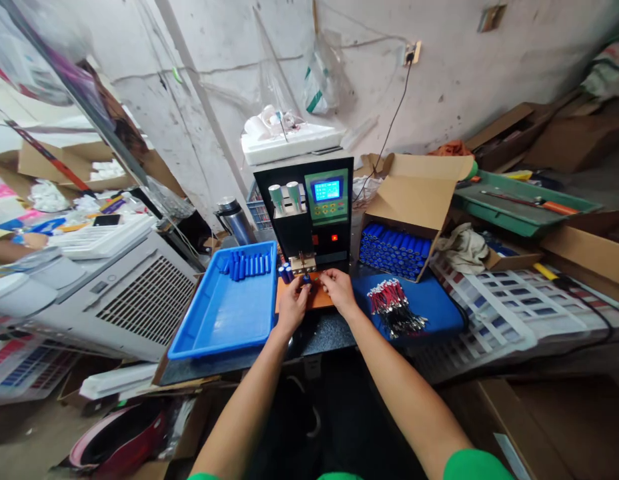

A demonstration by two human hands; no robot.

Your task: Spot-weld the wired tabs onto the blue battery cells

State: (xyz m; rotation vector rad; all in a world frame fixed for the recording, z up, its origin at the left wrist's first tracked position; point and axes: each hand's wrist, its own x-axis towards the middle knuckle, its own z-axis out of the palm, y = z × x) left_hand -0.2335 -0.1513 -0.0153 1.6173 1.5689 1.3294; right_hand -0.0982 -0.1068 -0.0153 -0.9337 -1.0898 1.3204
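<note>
The left hand (pixel 292 307) is clamping its grip on a blue cell (pixel 306 280) beneath the head of a black machine (pixel 292 232); the fingers are covering so much that I can't make out its long axis or which way it's pointing. The right hand (pixel 339 290) is hovering just beside that grip, thumb and fingers bunched close, and I cannot tell whether they're pinching anything. Just left of the left grip, upright cells (pixel 284 273) are standing by an orange board (pixel 320 301); farther left, a row of cells (pixel 249 265) is lying in a blue tray (pixel 239 317), mostly pointing away from the person. Right of both grips, red and black wire leads (pixel 392 300) are lying on a blue pad (pixel 439 313), a cardboard box (pixel 412 190) of stacked cells (pixel 394 250) behind them. Under the grips a dark, speckled worktop (pixel 327 333) is stretching out; beyond the machine a scuffed, pale wall (pixel 439 100) is rising.
</note>
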